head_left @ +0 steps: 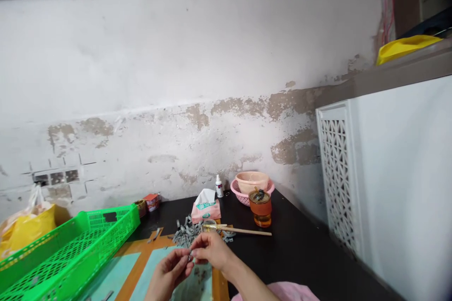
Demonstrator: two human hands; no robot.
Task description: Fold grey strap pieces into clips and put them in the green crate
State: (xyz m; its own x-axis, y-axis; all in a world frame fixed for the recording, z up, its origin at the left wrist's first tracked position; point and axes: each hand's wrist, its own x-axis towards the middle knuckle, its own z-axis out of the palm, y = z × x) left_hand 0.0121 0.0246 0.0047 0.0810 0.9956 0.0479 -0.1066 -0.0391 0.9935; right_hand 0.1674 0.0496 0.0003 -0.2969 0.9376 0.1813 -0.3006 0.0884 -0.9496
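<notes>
Your left hand and right hand pinch what appears to be a small grey strip above the wood-framed teal mat; a slack pinch risks dropping it among the loose grey scraps.

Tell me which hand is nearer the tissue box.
Right. The right hand is just below the tissue box in this view, not touching it. The left hand is farther away, lower and to the left of the right hand.
</notes>
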